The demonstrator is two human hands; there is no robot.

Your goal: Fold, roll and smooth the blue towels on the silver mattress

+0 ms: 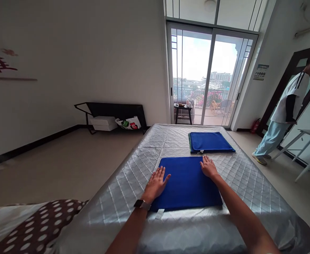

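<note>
A flat blue fabric rectangle (188, 185), which looks like a folded cloth or mat, lies in front of me on the silver quilted cover (128, 180). My left hand (156, 183) rests flat on its left edge, fingers stretched out and thumb apart. On its upper right corner lies my right hand (209, 166), palm down with the fingers extended. A white tag sticks out at the near left edge. Just beyond, a second blue folded piece (210, 141) shows a green edge on its left and a small white tag in front.
A person (287, 106) stands at the right near a white table (309, 133). A black bench frame (115, 109) with a white box (103, 122) and a bag stands by the wall. Behind are glass sliding doors (207, 77). Brown polka-dot fabric (42, 222) lies at lower left.
</note>
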